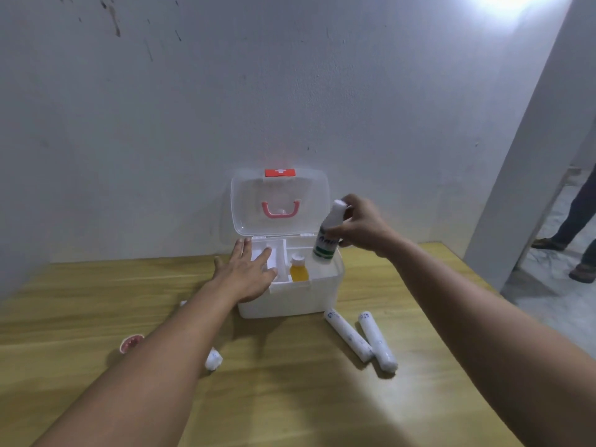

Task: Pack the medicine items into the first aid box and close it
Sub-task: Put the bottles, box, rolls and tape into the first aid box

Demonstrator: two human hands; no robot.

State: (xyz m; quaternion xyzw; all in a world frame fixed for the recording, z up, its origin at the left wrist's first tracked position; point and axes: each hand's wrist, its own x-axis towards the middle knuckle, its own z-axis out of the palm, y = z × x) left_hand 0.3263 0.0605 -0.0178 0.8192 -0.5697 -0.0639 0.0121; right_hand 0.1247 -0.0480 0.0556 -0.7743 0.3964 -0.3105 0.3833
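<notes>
The white first aid box stands open on the wooden table, its clear lid with a pink handle upright against the wall. An orange bottle stands in the box's inner tray. My right hand holds a white bottle with green print, tilted, its base over the box's right side. My left hand lies flat, fingers spread, on the box's left front corner. Two white rolls lie in front of the box on the right.
A small white roll lies partly under my left forearm. A round pink-rimmed item rests at the left of the table. A white wall stands right behind the box. A person's legs show at the far right, beyond a pillar.
</notes>
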